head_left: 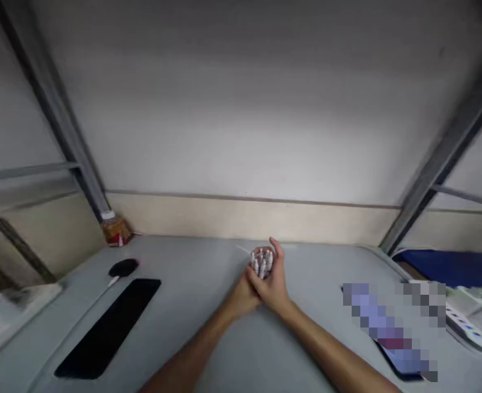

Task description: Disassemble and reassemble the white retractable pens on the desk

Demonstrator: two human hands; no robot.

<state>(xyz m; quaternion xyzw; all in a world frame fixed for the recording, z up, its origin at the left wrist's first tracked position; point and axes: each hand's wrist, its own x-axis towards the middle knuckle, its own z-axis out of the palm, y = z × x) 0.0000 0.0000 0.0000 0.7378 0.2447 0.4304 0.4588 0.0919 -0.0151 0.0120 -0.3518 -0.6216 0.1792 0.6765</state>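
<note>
Near the middle of the grey tabletop (208, 262), my two hands are together, wrists close and palms cupped. Several small white bottle-shaped pieces (262, 264) stand bunched between them, narrow ends up; they are too small and blurred to name exactly. My left hand (244, 292) is curled around the bunch from the left and below, its fingers partly hidden behind the pieces. Against the right side of the bunch rests my right hand (277, 281), its thumb across the front and its fingers curved up behind. A thin pale streak (243, 249) shows just left of the pieces.
A long black phone-like slab (109, 327) lies at left, by a black puck (123, 267) on a white cable (77, 322). A white-capped jar (115, 230) stands in the back left corner. At right are a partly pixelated phone (408, 365) and a white power strip (470, 327).
</note>
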